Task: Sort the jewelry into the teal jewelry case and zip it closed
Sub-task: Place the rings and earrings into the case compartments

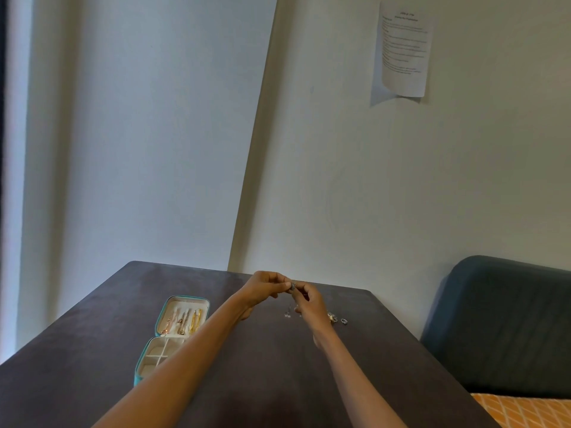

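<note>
Bare counter is left along its left and near edges; the open teal jewelry case and loose jewelry toward the right edge obstruct passage.

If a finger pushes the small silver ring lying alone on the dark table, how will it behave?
The small silver ring is tiny, so probably light and easily slid. Being round, it might roll if tipped on edge. The dark table looks smooth, so pinching it may be fiddly.

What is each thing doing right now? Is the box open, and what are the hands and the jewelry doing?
Teal jewelry case: open, lying flat on the table, chains in its lid half.
Left hand: pinching a small silver piece.
Right hand: pinching the same piece.
Ring: loose on the table.
Paper: stuck on the wall, bottom corner curling.
</note>
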Demonstrator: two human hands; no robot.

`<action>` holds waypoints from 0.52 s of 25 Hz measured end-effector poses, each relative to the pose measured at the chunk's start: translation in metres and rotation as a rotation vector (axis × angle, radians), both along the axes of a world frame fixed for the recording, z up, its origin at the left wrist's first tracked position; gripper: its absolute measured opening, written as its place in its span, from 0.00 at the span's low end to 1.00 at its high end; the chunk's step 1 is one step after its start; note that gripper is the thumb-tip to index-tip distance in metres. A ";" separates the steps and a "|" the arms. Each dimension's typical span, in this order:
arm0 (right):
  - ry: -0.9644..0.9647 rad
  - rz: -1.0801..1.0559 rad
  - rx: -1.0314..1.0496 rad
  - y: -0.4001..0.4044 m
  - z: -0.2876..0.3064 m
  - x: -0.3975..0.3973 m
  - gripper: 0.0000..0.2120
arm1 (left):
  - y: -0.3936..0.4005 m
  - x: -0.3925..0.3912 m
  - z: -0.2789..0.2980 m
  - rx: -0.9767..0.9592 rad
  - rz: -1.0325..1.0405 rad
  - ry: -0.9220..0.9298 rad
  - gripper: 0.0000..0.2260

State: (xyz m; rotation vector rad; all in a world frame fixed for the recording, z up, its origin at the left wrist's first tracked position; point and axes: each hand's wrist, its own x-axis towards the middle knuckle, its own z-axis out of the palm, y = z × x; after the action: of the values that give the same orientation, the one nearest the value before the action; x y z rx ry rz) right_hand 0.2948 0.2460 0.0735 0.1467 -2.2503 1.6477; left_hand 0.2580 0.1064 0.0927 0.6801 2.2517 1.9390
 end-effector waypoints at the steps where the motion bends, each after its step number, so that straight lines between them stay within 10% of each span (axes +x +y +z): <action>1: 0.002 -0.003 -0.008 0.000 -0.001 0.000 0.07 | 0.001 -0.001 -0.001 0.024 0.012 0.012 0.04; 13: 0.109 -0.014 -0.088 0.013 0.008 0.002 0.04 | 0.010 -0.001 -0.007 0.132 0.092 0.093 0.04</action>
State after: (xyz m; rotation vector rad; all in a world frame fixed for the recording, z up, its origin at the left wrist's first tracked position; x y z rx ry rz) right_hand 0.2967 0.2588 0.0812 0.1936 -2.0905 1.6854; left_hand 0.2572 0.1161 0.0859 0.7079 2.2608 2.1587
